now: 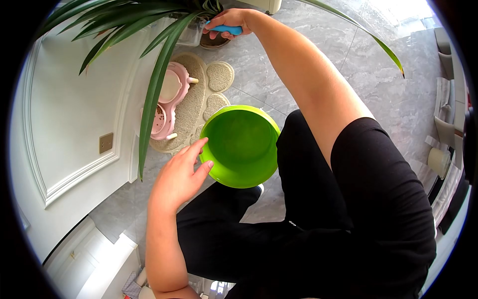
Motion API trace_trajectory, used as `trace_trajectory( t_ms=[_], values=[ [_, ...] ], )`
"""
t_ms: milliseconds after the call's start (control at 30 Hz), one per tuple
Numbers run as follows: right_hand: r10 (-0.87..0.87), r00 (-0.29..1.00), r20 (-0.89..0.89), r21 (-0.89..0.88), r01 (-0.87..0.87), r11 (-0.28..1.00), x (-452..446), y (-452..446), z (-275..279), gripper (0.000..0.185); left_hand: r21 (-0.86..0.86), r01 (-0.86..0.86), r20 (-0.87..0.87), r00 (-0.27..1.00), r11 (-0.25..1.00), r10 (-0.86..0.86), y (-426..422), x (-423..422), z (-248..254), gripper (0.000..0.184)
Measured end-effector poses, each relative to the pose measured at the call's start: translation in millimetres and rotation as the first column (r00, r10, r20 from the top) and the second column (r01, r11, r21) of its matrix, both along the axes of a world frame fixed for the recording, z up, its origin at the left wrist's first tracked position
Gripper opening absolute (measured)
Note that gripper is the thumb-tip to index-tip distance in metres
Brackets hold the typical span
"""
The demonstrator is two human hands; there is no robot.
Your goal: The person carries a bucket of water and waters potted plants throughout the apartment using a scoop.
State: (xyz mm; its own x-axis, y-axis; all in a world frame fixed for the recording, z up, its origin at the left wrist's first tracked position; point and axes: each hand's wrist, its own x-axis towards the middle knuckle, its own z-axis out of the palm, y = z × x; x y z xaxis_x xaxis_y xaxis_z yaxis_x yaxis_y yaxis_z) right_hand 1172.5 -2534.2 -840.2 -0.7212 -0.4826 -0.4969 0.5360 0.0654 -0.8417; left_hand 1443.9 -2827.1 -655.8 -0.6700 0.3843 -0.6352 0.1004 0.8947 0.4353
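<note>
A bright green bucket stands upright between my legs, and I see nothing inside it. My left hand is at its left rim, fingers stretched and thumb apart; whether the fingertips touch the rim I cannot tell. Far forward, my right hand is closed around the blue handle of a tool whose working end is hidden. That hand is at the base of a plant with long green leaves, over a brown round pot.
Left of the bucket, a pink pet feeder with two bowls, one holding brown kibble, rests on a beige paw-shaped mat. A white panelled wall with an outlet borders the left. Grey tile floor extends right. One long leaf hangs near my left hand.
</note>
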Motion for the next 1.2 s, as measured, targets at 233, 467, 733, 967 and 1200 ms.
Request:
trace_trajectory(
  t_ms=[233, 467, 733, 967, 1200],
  values=[
    [0.011, 0.999, -0.043, 0.071, -0.008, 0.997, 2, -7, 1, 0.03, -0.001, -0.002, -0.005, 1.0, 1.0, 0.002, -4, 2, 2, 0.056],
    [0.024, 0.987, -0.156, 0.074, -0.012, 0.997, 30, -34, -9, 0.031, 0.018, -0.004, -0.03, 1.0, 1.0, 0.005, -6, 4, 2, 0.056],
    [0.14, 0.953, -0.268, 0.219, -0.082, 0.972, 72, -63, -2, 0.024, 0.046, 0.012, -0.056, 0.998, 0.999, -0.01, -2, 4, 0, 0.055],
    [0.132, 0.951, -0.278, 0.233, -0.066, 0.97, 76, -78, -6, 0.021, 0.041, 0.032, -0.064, 0.998, 0.999, -0.029, 3, 4, 0, 0.056],
    [-0.061, 0.975, -0.214, 0.084, 0.081, 0.993, 56, -80, -1, 0.025, 0.039, 0.013, -0.014, 1.0, 0.999, -0.013, 1, 9, 1, 0.056]
  ],
)
